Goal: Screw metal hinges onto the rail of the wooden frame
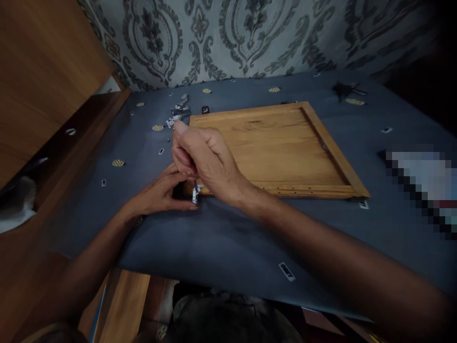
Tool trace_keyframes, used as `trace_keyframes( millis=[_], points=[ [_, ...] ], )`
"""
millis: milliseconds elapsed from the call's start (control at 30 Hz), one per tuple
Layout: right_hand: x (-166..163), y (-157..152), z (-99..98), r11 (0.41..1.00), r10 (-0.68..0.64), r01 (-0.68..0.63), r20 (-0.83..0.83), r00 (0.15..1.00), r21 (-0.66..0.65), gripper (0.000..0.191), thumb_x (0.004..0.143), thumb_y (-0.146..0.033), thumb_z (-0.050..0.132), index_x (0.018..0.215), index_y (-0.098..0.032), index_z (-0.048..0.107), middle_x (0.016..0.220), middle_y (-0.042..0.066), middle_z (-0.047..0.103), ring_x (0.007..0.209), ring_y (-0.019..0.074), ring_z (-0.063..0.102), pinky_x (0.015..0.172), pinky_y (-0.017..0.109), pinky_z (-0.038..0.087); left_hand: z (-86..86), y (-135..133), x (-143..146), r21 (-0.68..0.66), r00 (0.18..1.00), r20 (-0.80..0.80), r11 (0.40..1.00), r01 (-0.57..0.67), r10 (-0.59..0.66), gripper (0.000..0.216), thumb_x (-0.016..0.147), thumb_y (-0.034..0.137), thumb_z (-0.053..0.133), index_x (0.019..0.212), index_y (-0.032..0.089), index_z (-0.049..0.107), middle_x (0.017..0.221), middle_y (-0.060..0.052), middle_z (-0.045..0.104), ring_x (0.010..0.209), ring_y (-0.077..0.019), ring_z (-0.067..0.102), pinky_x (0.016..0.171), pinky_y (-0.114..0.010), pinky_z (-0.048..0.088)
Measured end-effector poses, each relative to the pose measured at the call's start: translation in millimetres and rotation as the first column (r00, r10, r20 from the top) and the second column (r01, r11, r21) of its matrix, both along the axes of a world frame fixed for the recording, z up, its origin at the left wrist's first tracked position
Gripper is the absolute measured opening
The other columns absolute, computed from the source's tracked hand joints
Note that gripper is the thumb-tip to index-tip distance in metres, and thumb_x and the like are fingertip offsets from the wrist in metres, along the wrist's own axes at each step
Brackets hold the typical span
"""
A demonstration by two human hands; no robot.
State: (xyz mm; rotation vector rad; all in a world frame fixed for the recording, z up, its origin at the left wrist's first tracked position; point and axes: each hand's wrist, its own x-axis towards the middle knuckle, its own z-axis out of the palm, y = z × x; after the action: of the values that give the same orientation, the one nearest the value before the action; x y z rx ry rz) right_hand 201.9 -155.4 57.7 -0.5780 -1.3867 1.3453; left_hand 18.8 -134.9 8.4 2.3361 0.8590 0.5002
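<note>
A wooden panel door (271,147) with a raised frame lies flat on the dark blue cloth. A small metal hinge (195,194) sits at its near left corner. My left hand (164,193) rests beside that corner, its thumb and fingers closed around the hinge. My right hand (205,155) is closed in a fist above the hinge, gripping what looks like a screwdriver (195,185); only a thin dark shaft shows, pointing down at the hinge, and the handle is hidden in the fist. Several small holes run along the door's near edge.
More metal hinge parts (179,110) lie in a small pile beyond my hands. A dark object (345,90) is at the far right, and a blurred flat item (424,183) lies at the right edge. Wooden furniture (46,71) stands on the left; a patterned curtain (246,38) hangs behind.
</note>
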Motion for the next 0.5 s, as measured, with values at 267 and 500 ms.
trace_keyframes(
  millis=[267, 500],
  points=[
    [-0.2, -2.1, -2.2, 0.999, 0.004, -0.006, 0.029, 1.0, 0.052, 0.063, 0.106, -0.069, 0.041, 0.06, -0.026, 0.038, 0.057, -0.005, 0.038, 0.053, 0.0125, 0.036, 0.056, 0.027, 0.042, 0.8, 0.7, -0.7, -0.009, 0.999, -0.032, 1.0, 0.006, -0.007, 0.057, 0.084, 0.071, 0.079, 0.115, 0.024, 0.075, 0.119, -0.01, 0.072, 0.124, -0.0353, 0.062, 0.112, -0.054, 0.052],
    [11.0, -3.3, 25.5, 0.99, -0.131, 0.141, -0.249, 0.959, 0.019, 0.06, 0.108, -0.056, 0.05, 0.058, -0.026, 0.038, 0.053, -0.007, 0.031, 0.049, 0.0115, 0.025, 0.049, 0.029, 0.027, 2.3, 1.8, -0.8, -0.016, 0.999, -0.034, 0.999, 0.039, -0.039, 0.049, 0.087, 0.063, 0.081, 0.109, 0.021, 0.072, 0.112, -0.007, 0.065, 0.111, -0.0274, 0.06, 0.101, -0.043, 0.053]
  ],
)
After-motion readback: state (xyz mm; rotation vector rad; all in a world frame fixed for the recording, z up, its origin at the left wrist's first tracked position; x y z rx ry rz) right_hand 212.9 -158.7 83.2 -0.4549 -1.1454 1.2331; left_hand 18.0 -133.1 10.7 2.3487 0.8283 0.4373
